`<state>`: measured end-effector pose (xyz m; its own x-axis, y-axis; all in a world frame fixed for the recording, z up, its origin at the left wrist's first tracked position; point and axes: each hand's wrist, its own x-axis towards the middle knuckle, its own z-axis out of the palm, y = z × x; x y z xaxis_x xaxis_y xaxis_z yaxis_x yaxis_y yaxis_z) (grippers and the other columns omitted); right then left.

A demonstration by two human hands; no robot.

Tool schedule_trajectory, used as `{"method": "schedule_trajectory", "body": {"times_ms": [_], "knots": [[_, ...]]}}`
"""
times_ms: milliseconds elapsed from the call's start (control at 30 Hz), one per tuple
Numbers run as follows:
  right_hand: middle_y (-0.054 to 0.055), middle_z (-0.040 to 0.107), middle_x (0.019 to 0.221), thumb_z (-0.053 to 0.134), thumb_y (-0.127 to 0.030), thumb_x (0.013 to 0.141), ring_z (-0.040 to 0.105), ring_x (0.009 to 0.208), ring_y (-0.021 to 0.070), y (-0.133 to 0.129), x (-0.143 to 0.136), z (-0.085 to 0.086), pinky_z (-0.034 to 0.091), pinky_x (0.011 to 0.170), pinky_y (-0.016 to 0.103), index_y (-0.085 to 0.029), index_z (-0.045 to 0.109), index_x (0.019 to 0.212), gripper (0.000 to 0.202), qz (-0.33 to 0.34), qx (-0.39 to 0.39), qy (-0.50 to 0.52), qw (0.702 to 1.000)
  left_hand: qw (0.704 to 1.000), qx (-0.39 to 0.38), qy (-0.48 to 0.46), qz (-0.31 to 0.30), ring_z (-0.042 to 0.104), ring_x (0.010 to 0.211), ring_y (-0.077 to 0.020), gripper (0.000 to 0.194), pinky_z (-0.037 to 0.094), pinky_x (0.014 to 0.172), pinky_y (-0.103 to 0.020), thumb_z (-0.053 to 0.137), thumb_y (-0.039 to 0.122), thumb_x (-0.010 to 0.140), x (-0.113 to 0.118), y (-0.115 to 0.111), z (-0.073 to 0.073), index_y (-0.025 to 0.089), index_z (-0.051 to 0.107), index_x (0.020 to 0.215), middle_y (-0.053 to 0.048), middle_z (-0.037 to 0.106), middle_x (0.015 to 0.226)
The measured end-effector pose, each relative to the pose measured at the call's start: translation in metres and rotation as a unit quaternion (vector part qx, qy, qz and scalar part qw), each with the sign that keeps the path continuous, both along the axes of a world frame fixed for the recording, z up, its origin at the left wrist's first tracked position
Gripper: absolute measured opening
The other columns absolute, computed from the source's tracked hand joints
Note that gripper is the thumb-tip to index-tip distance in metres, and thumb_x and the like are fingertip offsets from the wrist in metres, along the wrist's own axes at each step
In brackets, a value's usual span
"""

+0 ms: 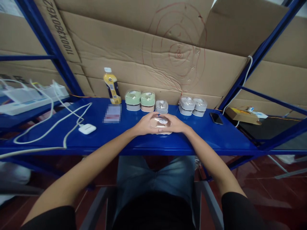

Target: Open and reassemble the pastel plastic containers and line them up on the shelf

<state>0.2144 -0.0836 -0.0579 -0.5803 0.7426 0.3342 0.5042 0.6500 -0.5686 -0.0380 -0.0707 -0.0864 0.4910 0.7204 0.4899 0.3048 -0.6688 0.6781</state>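
Both my hands are wrapped round a small box with a clear, pinkish lid (pixel 163 122), near the front edge of the blue table (pixel 107 140). My left hand (pixel 145 124) grips its left side and my right hand (pixel 177 124) its right side, with fingertips close together at the back. A round sticker shows on the lid. Just behind my hands sits a single grey box (pixel 161 106). Two green-lidded stacks (pixel 133 99) (pixel 147 101) stand to its left, and two grey stacks (pixel 186 105) (pixel 199 106) to its right.
A yellow bottle (pixel 112 87) stands at the back left, behind a blurred packet (pixel 112 113). A white case (pixel 87 128) and white cables (pixel 57 127) lie on the left. A phone (pixel 216 118) rests at the right. Cardboard (pixel 120 48) backs the table; blue posts flank it.
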Motion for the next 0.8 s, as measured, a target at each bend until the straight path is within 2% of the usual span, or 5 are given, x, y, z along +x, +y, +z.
{"method": "schedule_trajectory", "body": {"times_ms": [167,367,467,567,800], "knots": [[0.016,0.074,0.141,0.092,-0.063,0.074,0.070,0.132,0.0372,-0.004,-0.008,-0.004,0.053,0.115,0.055,-0.020,0.069,0.143,0.084,-0.031,0.069,-0.021,0.997,0.999,-0.016,0.048,-0.008,0.068,0.134,-0.0414,0.109,0.056,0.113,-0.055,0.097,0.056,0.064,0.001,0.001,0.000,0.020,0.048,0.155,-0.018,0.068,0.147],[0.010,0.078,0.127,0.080,-0.062,0.085,0.074,0.113,0.0305,0.000,0.026,-0.001,0.058,0.103,0.048,-0.022,0.068,0.136,0.065,-0.064,0.023,0.042,0.997,0.998,0.001,0.055,-0.001,0.065,0.136,-0.0413,0.116,0.054,0.114,-0.058,0.098,0.061,0.064,0.002,0.001,-0.003,0.021,0.046,0.159,-0.019,0.064,0.149],[0.007,0.078,0.111,0.075,-0.066,0.088,0.073,0.097,0.0272,0.010,0.050,0.000,0.060,0.094,0.046,-0.022,0.068,0.131,0.062,-0.135,-0.013,0.068,0.988,0.996,0.036,0.079,-0.014,0.063,0.137,-0.0375,0.086,0.048,0.122,-0.058,0.091,0.061,0.077,0.000,-0.001,-0.002,0.025,0.063,0.150,-0.014,0.065,0.143],[0.007,0.077,0.106,0.072,-0.072,0.087,0.073,0.095,0.0260,0.020,0.067,-0.003,0.060,0.091,0.044,-0.022,0.068,0.128,0.065,-0.199,-0.041,0.088,0.975,0.992,0.058,0.097,-0.056,0.062,0.136,-0.0334,0.050,0.045,0.125,-0.055,0.080,0.059,0.090,-0.001,-0.003,-0.001,0.030,0.080,0.131,-0.011,0.064,0.136],[0.008,0.078,0.102,0.071,-0.075,0.088,0.075,0.092,0.0259,0.028,0.072,-0.008,0.063,0.087,0.044,-0.021,0.069,0.124,0.064,-0.223,-0.075,0.108,0.966,0.993,0.052,0.088,-0.055,0.056,0.142,-0.0342,0.046,0.041,0.129,-0.055,0.069,0.062,0.098,-0.002,-0.002,0.001,0.030,0.084,0.127,-0.011,0.062,0.145]]}}
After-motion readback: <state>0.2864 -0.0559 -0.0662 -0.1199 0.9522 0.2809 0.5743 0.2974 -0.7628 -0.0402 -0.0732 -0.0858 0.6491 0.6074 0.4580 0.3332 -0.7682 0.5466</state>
